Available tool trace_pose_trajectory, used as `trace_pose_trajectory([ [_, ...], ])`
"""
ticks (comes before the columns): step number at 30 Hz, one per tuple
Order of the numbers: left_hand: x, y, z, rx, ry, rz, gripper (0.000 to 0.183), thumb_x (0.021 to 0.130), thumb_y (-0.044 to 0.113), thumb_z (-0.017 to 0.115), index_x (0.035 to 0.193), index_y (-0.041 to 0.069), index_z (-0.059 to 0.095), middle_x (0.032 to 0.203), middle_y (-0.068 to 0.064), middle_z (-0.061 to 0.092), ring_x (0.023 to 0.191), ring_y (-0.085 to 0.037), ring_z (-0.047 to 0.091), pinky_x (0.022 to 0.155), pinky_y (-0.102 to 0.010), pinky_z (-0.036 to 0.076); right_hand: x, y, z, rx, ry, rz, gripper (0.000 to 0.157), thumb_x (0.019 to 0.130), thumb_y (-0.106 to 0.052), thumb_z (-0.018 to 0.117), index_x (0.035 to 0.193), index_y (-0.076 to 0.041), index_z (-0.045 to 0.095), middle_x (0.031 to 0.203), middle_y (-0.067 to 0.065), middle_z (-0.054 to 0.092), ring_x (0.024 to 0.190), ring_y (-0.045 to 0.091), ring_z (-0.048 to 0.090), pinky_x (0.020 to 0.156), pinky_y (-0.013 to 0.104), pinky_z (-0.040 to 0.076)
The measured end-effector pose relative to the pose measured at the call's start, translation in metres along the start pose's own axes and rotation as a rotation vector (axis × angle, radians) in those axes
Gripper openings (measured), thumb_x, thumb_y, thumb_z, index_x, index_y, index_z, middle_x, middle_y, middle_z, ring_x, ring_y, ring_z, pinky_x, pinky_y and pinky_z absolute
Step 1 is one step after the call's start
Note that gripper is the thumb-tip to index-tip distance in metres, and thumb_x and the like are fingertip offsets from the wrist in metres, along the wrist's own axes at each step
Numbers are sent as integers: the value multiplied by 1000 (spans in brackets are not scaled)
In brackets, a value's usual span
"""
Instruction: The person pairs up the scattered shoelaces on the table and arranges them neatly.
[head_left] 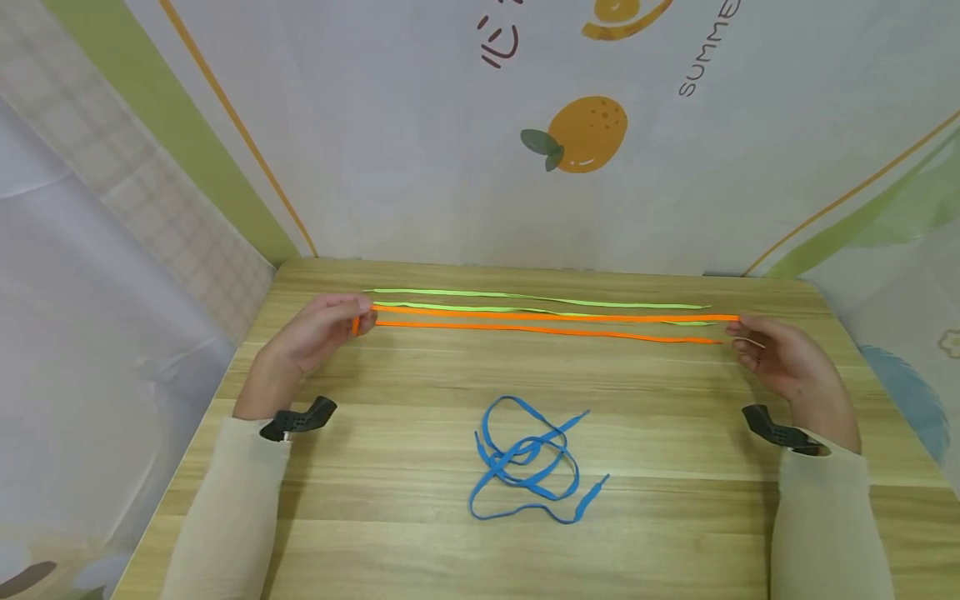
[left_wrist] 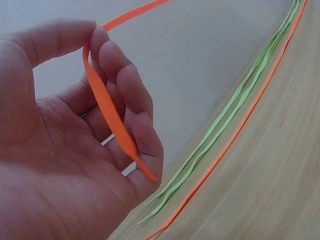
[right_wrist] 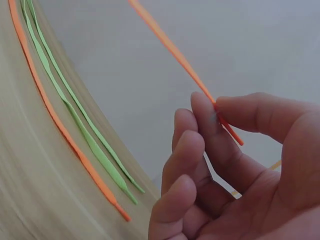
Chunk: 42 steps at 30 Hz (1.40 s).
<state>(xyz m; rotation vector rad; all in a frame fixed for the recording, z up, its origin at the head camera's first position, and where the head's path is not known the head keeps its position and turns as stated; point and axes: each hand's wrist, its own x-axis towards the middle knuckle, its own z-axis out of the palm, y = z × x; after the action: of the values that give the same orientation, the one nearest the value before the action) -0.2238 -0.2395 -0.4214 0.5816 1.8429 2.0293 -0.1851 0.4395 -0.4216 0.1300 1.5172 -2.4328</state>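
An orange shoelace [head_left: 555,316] is stretched straight between both hands, held above the table. My left hand [head_left: 330,327] pinches it near one end between thumb and index finger; the short tail [left_wrist: 111,112] hangs across the palm. At the other end, my right hand [head_left: 780,354] pinches the lace close to its tip [right_wrist: 232,132]. A second orange shoelace [head_left: 525,329] lies straight on the table. Behind it, two green shoelaces [head_left: 465,292] lie side by side, one partly hidden by the held lace in the head view.
Blue shoelaces [head_left: 525,458] lie in a loose tangle at the middle front of the wooden table [head_left: 390,517]. A white printed curtain [head_left: 420,167] hangs along the table's back edge. Curtains also hang at both sides.
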Motion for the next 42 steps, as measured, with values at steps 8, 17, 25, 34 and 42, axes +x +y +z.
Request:
trace_pose_trajectory([
  [8,-6,0,-9,-79,74,-12,39,113,1,47,94,11,79,91,2,68,88,-14,59,88,-28,50,0,0,-3,8,43,10,39,118,-9,46,99,-5,80,97,7,80,81,19,71,67,27,55],
  [17,-9,-4,-18,-154,135,-18,39,114,0,45,98,10,80,96,2,76,90,-11,67,91,-26,54,-3,1,-5,0,67,24,40,118,-9,46,99,-5,81,96,6,80,80,18,70,66,27,53],
  [25,-11,0,-22,-11,236,-128,33,115,7,52,101,17,79,99,5,74,95,-9,68,94,-23,55,-7,-1,-6,-55,97,42,36,118,-11,48,105,-10,82,98,4,79,81,15,69,67,24,55],
  [34,-9,1,-25,158,325,-197,30,113,11,59,98,25,81,97,11,75,94,-5,70,90,-19,56,-7,-2,-6,-130,176,24,35,115,-7,54,100,-11,85,96,2,79,78,13,67,64,24,52],
  [42,-12,1,-28,337,385,-265,18,110,21,66,112,10,80,101,14,69,98,-7,60,92,-23,53,-8,0,1,-158,277,5,30,111,-5,62,95,-12,86,92,0,79,75,12,66,62,23,52],
])
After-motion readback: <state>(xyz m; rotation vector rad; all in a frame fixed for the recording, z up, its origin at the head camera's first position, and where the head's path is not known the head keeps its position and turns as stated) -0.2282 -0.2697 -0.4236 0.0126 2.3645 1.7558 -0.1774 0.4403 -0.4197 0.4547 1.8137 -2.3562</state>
